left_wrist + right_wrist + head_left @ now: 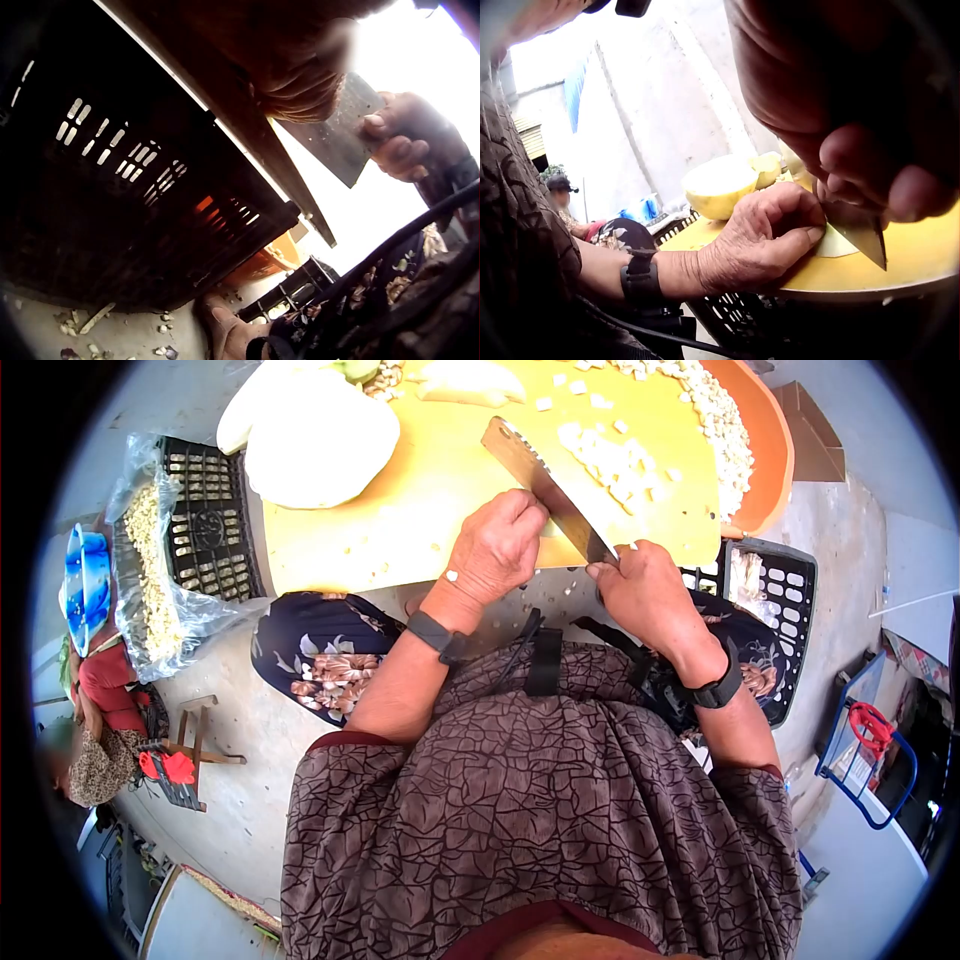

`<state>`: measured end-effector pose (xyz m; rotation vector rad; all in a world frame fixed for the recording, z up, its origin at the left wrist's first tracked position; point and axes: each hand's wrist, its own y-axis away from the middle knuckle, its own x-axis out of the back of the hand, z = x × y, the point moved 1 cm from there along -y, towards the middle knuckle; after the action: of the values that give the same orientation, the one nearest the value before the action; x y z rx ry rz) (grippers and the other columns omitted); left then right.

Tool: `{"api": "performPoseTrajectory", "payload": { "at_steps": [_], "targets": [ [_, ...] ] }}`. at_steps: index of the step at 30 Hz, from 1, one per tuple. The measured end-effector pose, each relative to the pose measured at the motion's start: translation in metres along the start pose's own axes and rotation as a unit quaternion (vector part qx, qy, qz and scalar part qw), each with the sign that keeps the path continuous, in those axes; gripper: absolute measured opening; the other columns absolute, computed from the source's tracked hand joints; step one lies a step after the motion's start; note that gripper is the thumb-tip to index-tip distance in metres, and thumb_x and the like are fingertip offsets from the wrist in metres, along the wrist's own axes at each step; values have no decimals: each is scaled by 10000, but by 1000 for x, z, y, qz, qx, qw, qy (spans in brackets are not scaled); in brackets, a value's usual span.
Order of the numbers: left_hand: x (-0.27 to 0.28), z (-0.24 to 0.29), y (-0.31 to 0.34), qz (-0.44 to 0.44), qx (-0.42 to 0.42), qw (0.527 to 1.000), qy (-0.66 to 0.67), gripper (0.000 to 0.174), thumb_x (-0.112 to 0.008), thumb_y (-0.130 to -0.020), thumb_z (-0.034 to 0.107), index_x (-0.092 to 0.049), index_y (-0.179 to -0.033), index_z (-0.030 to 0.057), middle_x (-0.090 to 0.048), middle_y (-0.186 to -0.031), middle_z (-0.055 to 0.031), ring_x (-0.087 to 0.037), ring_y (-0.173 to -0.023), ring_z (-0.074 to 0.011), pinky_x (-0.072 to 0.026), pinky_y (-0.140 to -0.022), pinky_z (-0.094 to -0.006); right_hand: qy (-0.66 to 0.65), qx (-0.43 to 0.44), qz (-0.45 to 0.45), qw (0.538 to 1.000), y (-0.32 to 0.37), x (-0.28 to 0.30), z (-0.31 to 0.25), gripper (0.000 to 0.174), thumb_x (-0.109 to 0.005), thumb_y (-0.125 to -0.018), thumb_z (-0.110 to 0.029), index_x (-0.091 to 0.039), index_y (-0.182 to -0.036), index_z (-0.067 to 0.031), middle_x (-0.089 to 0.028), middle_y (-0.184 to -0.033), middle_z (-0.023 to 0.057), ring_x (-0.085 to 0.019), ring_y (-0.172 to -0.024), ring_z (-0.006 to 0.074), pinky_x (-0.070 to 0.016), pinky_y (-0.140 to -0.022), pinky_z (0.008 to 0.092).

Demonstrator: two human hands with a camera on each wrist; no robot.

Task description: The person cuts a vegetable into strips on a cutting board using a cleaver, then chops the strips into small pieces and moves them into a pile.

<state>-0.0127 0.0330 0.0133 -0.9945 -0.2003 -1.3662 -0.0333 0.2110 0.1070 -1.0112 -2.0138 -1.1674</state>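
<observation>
My right hand [650, 595] grips a broad-bladed knife [555, 490] with small holes near its far end, the blade slanting across the yellow board [400, 555]. Beside the blade, my left hand [500, 545] has its fingers curled, thumb and fingertips on a flat pale slice [836, 241] near the board's front edge. The right wrist view shows the blade close against that slice. Small pale cubes [610, 465] lie beyond the knife. A large cut melon-like fruit [325, 445], white-fleshed with yellow rind in the right wrist view, sits at the board's left.
An orange basin [775, 455] beside the board holds many pale cubes. A black crate [112, 217] stands under the board; another crate [790, 600] is at the right. Left are a dark crate [205, 520], a plastic bag of pale pieces [150, 580] and a seated person [105, 760].
</observation>
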Motion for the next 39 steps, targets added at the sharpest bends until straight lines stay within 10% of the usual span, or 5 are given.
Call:
{"api": "performPoseTrajectory", "payload": {
  "at_steps": [5, 11, 29, 39],
  "targets": [
    [-2, -2, 1, 1, 4, 1000, 5, 197, -606, -710, -59, -634, -882, 33, -609, -884, -102, -652, -795, -294, -560, -705, -371, 16, 32, -25, 999, -10, -7, 5, 286, -651, -877, -176, -675, -841, 107, -657, -798, 299, -668, -789, 442, -536, -745, 469],
    [-3, -2, 2, 9, 8, 1000, 10, 174, -606, -726, -60, -624, -873, 32, -610, -883, -98, -648, -788, -295, -558, -699, -371, -83, -151, -189, 967, -29, 9, -19, 280, -628, -875, -153, -650, -879, 126, -663, -821, 315, -679, -831, 433, -538, -748, 462],
    [-5, -11, 1, 36, 69, 991, 105, 137, -603, -787, -55, -630, -900, 19, -600, -866, -106, -625, -774, -249, -519, -694, -348, -90, 36, 126, 987, -9, -6, 3, 319, -663, -879, -249, -707, -829, 63, -661, -829, 262, -654, -832, 430, -519, -784, 463],
    [10, -11, -6, -11, -22, 1000, 8, 255, -618, -789, 0, -700, -1026, 46, -677, -1092, -108, -622, -1045, -298, -502, -927, -388, -68, -25, 106, 992, 3, -17, 36, 345, -676, -869, -271, -685, -794, 66, -648, -813, 275, -652, -818, 434, -506, -763, 476]
  ]
}}
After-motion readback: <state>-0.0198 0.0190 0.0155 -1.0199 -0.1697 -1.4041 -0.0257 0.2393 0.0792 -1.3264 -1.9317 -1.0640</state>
